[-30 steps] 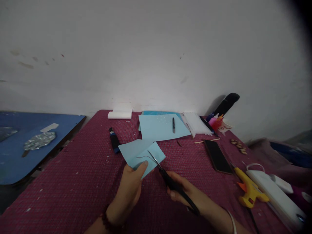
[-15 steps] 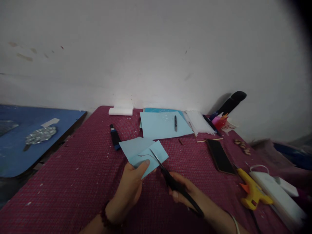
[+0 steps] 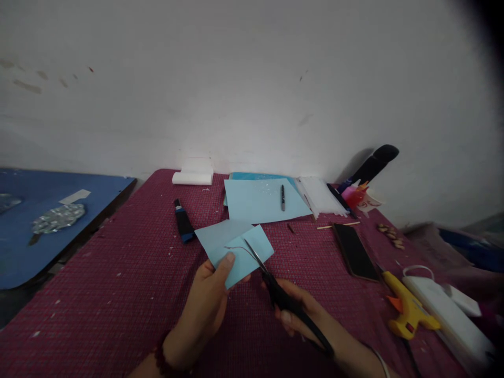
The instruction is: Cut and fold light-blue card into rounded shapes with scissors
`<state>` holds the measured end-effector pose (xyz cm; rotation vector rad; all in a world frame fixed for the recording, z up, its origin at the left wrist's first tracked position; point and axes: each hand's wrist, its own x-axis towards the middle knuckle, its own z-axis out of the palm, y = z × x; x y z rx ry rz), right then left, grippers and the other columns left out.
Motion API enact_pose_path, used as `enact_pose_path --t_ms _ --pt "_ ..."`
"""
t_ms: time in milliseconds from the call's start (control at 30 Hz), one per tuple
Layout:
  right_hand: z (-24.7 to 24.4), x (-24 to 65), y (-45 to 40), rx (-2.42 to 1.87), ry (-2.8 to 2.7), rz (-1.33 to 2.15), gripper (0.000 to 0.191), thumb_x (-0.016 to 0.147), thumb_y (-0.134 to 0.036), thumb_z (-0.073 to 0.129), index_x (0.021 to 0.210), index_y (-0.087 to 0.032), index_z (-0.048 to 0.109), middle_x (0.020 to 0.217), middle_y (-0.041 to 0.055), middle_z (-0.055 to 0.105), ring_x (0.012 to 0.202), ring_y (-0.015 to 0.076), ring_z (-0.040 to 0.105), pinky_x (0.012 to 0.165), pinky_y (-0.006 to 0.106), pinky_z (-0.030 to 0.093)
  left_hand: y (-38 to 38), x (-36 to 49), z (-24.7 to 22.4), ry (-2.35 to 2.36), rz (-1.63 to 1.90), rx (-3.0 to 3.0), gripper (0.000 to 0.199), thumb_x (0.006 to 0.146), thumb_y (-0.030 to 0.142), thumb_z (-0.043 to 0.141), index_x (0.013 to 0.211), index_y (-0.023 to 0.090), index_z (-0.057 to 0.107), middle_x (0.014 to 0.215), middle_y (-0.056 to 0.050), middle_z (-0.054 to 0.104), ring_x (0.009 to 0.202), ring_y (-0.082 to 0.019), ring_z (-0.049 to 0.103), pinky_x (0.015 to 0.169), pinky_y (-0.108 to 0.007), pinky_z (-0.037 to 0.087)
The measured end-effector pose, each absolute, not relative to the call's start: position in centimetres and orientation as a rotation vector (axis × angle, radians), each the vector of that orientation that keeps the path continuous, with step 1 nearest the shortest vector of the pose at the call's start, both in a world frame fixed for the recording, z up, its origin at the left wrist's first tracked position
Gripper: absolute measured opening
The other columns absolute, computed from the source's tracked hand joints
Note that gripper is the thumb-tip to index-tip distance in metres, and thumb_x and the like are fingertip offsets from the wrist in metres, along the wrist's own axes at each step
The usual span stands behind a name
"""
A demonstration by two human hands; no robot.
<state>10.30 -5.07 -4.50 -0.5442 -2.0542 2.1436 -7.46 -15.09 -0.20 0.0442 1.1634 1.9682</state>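
- Grasping a blue paper [image 3: 238, 266] in the left hand [image 3: 208, 291], with thumb pressed on top and fingers partly hidden underneath; raised over the middle of the tabletop [image 3: 110, 294].
- Gripping scissors [image 3: 289, 303] by the black handles in the right hand [image 3: 301, 310], with fingers curled around; blade laid across the paper, tip toward the tabletop's far edge and slightly left. Cannot tell how far apart the blades stand.
- Seen on the paper, beside the blade: a thin curved line, drawn or cut, cannot tell which.
- Just left of the paper, toward the far edge: a black-and-blue tool [image 3: 183, 223].
- At the far edge, near the left corner: a white roll [image 3: 192, 179].
- At the middle of the far edge: blue sheets [image 3: 252, 205], with a pen [image 3: 282, 198] lying on top; just right of these, white sticks [image 3: 321, 195].
- By the far right corner: a cup [image 3: 370, 202], near a black object [image 3: 374, 163] leaning against the wall [image 3: 252, 84].
- Toward the right edge: a phone [image 3: 355, 252], nuts [image 3: 389, 235] and a yellow glue gun [image 3: 409, 310].
- Beyond the left edge, on a blue table [image 3: 94, 181]: crumpled foil [image 3: 59, 218].
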Motion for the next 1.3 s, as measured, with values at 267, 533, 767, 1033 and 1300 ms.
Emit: enact_pose_path --t_ms 267,533,767,1033,1300 --pt "-4.4 10.3 -4.9 -0.579 -2.067 2.119 0.057 0.079 -0.049 0.065 0.127 -0.022 0.051 0.076 -0.0002 0.048 0.057 0.0083 0.042 0.048 0.020 0.037 -15.2 -7.5 -0.2 1.178 1.958 0.042 0.032 0.059 0.033 0.083 0.080 0.012 0.070 0.076 -0.006 0.071 0.061 -0.013 0.062 0.054 -0.023 0.052" --pt "-4.0 10.0 -4.7 -0.549 -2.070 2.083 0.048 0.076 -0.047 0.067 0.115 -0.021 0.058 0.076 0.0012 0.052 0.058 0.0098 0.046 0.048 0.021 0.037 -15.2 -7.6 -0.6 1.167 1.923 0.125 0.027 0.059 0.026 0.083 0.080 0.013 0.072 0.080 -0.007 0.071 0.065 -0.014 0.062 0.057 -0.024 0.051" --pt "-4.1 10.1 -4.7 -0.516 -2.108 1.981 0.046 0.076 -0.043 0.067 0.117 -0.023 0.060 0.082 0.0034 0.055 0.070 0.0150 0.051 0.062 0.029 0.045 -15.2 -7.7 -1.2 1.158 1.902 0.179 0.020 0.061 0.024 0.082 0.075 0.014 0.073 0.074 -0.005 0.069 0.060 -0.012 0.058 0.052 -0.022 0.049" --pt "-3.8 10.4 -4.9 -0.565 -2.107 1.954 0.048 0.076 -0.046 0.067 0.118 -0.024 0.061 0.082 0.0039 0.056 0.071 0.0161 0.050 0.065 0.031 0.045 -15.3 -7.8 -1.4 1.155 1.895 0.280 0.015 0.066 0.024 0.079 0.073 0.014 0.072 0.070 -0.004 0.067 0.057 -0.010 0.055 0.052 -0.020 0.048" --pt "-4.0 10.7 -4.9 -0.577 -2.103 1.951 0.046 0.078 -0.044 0.067 0.118 -0.023 0.061 0.074 0.0009 0.052 0.066 0.0132 0.048 0.061 0.026 0.045 -15.0 -8.0 -1.4 1.228 1.912 0.135 0.027 0.063 0.034 0.080 0.074 0.011 0.070 0.070 -0.005 0.070 0.054 -0.011 0.057 0.047 -0.021 0.048"
